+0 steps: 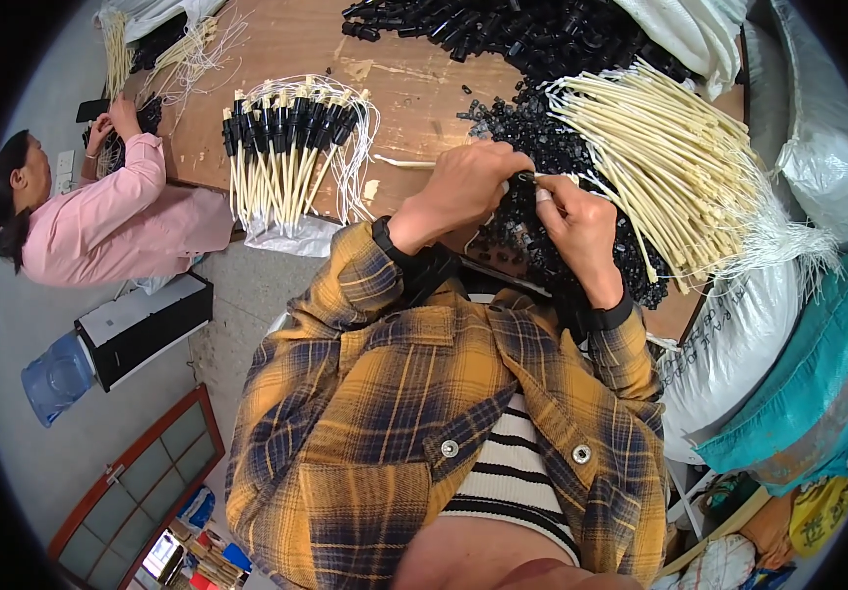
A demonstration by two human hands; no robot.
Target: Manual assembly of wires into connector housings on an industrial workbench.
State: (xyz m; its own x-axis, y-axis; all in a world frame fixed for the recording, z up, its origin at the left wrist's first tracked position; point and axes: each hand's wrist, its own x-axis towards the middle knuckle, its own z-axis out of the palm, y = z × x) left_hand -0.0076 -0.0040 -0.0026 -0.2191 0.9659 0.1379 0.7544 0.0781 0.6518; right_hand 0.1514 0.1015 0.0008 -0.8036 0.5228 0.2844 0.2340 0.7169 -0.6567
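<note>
My left hand (465,189) is closed around a thin cream-coloured sleeved cord (406,162), whose end sticks out to the left of the fist. At its fingertips shows a small black piece (521,180). My right hand (578,228), with a ring on one finger, pinches close against that spot; what lies between its fingers is too small to make out. Under and around both hands spreads a heap of small black plastic parts (517,236). Just right of my right hand lies a large bundle of similar cream cords (665,162) with thin white wires at their ends.
Left on the wooden table (409,93) lies a bunch of cream cords with black sockets (291,147). Larger black tubular parts (517,34) are piled at the back. White sacks (739,344) and a teal sack (788,393) crowd the right. A co-worker in pink (109,211) works at far left.
</note>
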